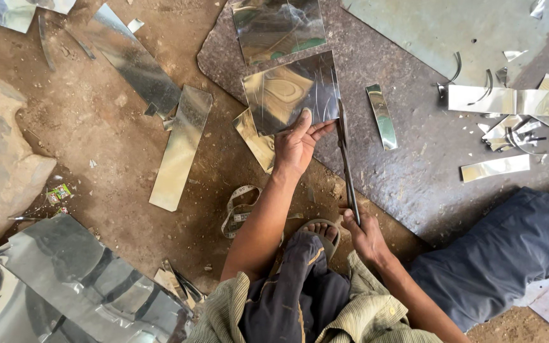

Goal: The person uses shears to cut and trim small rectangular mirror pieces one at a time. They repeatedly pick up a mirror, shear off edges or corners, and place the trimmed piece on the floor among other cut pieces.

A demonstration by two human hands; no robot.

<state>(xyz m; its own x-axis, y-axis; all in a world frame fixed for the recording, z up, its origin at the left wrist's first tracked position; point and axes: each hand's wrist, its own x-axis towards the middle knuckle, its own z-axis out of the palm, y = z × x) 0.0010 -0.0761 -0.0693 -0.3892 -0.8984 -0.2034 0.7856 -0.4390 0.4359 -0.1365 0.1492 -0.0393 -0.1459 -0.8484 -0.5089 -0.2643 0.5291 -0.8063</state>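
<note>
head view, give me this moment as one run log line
left hand grips shiny metal sheet at lower edge | right hand holds long tin snips | blades at sheet's right edge | offcut strip lies right

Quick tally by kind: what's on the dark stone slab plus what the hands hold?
Square metal sheets: 2, one held by the left hand, one above it
Loose metal strips: 3
Shears: 1, in the right hand
Small offcuts at right: too jumbled to count
Total: 6
</note>
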